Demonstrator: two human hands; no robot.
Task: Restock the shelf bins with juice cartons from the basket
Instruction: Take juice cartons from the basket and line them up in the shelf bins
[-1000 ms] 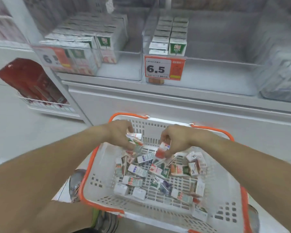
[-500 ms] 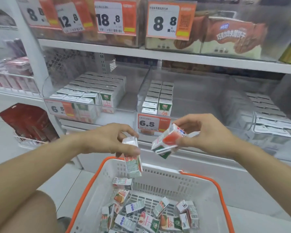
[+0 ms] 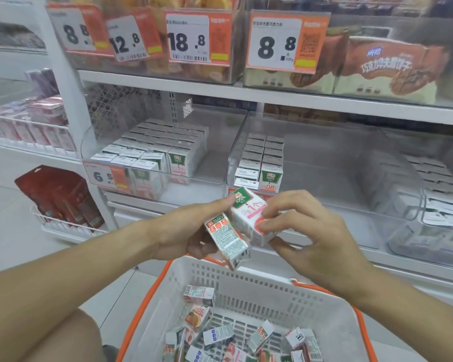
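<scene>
Juice cartons (image 3: pixel 242 226) pinched in both hands' fingers (image 3: pixel 266 226), touching, above basket (image 3: pixel 246 286)

Both hands are up out of the basket (image 3: pixel 259 288) now, and they've closed in on each other in front of the middle shelf bin (image 3: pixel 324 178). The left hand (image 3: pixel 183 233) has tipped its carton (image 3: pixel 226 240) over to show the printed back. The right hand (image 3: pixel 306 231) has brought its pack (image 3: pixel 249 218) against it, so the two now touch.
</scene>
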